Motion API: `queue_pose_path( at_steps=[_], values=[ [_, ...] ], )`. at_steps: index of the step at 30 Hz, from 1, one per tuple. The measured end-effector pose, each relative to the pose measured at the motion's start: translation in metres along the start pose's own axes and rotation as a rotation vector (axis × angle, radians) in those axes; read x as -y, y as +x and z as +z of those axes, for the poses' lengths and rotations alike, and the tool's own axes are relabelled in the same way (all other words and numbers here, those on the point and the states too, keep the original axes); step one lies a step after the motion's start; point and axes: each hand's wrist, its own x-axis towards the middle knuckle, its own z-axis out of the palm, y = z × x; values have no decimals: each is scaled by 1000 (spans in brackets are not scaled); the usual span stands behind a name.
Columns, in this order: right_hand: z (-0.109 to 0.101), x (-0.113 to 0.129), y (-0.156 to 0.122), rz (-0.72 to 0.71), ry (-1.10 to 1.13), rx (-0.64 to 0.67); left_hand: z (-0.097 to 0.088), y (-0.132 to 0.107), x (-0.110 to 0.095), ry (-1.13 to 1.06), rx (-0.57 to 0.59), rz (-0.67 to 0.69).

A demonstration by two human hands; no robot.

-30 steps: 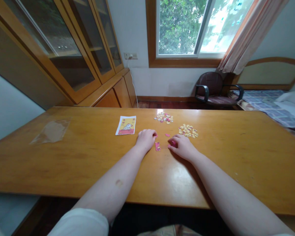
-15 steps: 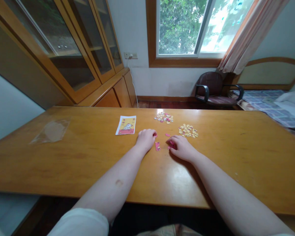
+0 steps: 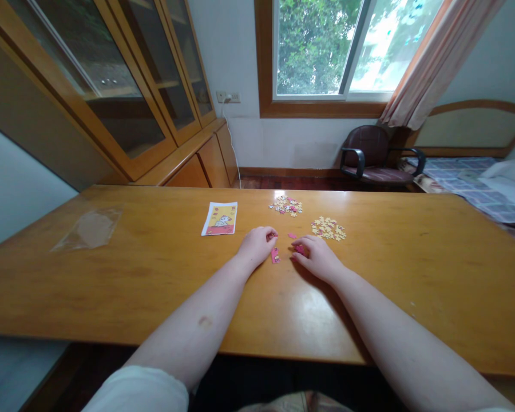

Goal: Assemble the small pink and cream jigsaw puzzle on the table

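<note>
My left hand (image 3: 258, 245) is closed in a pinch, with a pink puzzle piece mostly hidden at its fingertips. Just below those fingertips, a small joined strip of pink puzzle pieces (image 3: 275, 256) lies on the wooden table (image 3: 163, 286). My right hand (image 3: 316, 256) arches over a little group of pink puzzle pieces (image 3: 300, 249), its thumb and fingers apart; the palm hides some of them. One loose pink piece (image 3: 292, 236) rests beyond the right fingers.
Two heaps stand farther off: mixed pieces (image 3: 286, 205) and yellow pieces (image 3: 328, 228). Left of my hands lies a picture card (image 3: 220, 219) with a white animal on yellow and pink. A clear plastic bag (image 3: 92, 228) is at the far left. Behind the table is a chair (image 3: 371, 154).
My left hand has shifted slightly right, its fingertips now above the joined strip. My right hand has lifted its thumb a little and stays over the pink pieces.
</note>
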Motion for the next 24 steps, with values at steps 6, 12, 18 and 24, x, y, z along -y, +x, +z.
queue_pose_path(
  at_steps=[6, 12, 18, 24],
  values=[
    [1, 0, 0, -4, 39, -119, 6, -4, -5, -346, 53, 33],
    [4, 0, -2, -36, 58, -200, 7, -9, -13, -505, 117, 54],
    [3, 4, -3, -46, 104, -264, 13, -8, -15, -626, 138, -24],
    [3, 7, -4, -130, 149, -199, 15, -7, -14, -668, 113, -38]
  ],
)
